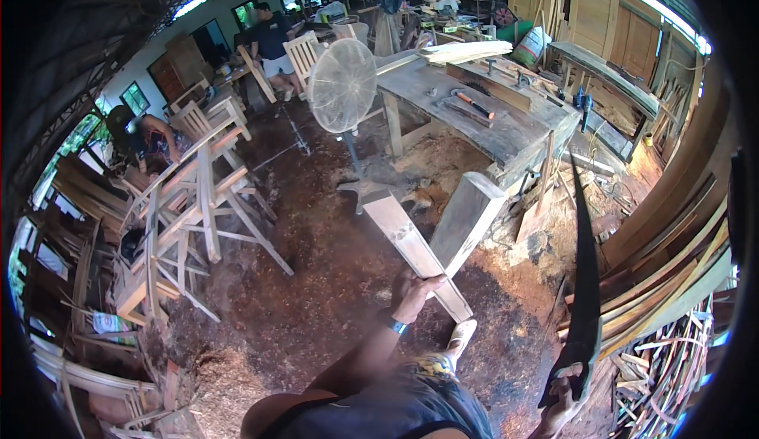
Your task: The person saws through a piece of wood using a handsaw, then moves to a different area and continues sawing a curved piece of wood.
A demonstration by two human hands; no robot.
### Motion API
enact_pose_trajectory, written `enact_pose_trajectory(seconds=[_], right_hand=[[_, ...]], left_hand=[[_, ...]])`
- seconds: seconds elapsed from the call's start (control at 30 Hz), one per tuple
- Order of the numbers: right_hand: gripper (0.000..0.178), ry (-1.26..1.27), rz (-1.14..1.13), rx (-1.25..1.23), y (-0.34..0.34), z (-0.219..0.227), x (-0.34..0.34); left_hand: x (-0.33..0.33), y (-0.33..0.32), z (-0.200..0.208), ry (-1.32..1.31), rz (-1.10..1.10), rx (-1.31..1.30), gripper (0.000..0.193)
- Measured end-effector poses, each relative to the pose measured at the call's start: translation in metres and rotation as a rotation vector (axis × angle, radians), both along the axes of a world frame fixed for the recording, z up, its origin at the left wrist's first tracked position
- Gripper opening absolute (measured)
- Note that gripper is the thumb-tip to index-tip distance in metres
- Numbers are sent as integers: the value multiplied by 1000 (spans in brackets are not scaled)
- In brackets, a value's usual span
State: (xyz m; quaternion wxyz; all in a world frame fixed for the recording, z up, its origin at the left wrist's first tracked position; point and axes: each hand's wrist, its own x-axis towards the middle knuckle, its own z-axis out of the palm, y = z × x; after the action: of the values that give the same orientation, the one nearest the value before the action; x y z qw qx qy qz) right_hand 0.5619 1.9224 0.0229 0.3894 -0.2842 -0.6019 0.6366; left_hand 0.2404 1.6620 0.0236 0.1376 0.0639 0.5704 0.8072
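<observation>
Left hand (pixel 414 290) on plank (pixel 411 245)

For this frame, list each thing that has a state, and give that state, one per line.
left hand: closed around the plank.
plank: held tilted, its far end raised toward the fan.
right hand: gripping the handsaw's handle.
handsaw: held blade up, touching no wood.
timber block: leaning against the workbench.
pedestal fan: upright; cannot tell whether it is spinning.
workbench: standing, tools lying on top.
</observation>
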Motion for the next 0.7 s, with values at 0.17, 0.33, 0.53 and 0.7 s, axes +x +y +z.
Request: enact_pose_trajectory(seconds=[0.17, 0.33, 0.53, 0.7], right_hand=[[66, 149, 187, -87, 75, 6, -83], [60, 199, 168, -208, 139, 8, -148], [55, 285, 133, -254, 210, 11, -205], [43, 135, 136, -140, 298, 19, -244]], left_hand=[[-80, 95, -24, 3, 35, 37, 30], [-163, 198, -20, 37, -40, 101, 42], [-236, 295, -1, 174, -18, 3, 27], [-275, 372, 10, 18, -7, 111, 26]])
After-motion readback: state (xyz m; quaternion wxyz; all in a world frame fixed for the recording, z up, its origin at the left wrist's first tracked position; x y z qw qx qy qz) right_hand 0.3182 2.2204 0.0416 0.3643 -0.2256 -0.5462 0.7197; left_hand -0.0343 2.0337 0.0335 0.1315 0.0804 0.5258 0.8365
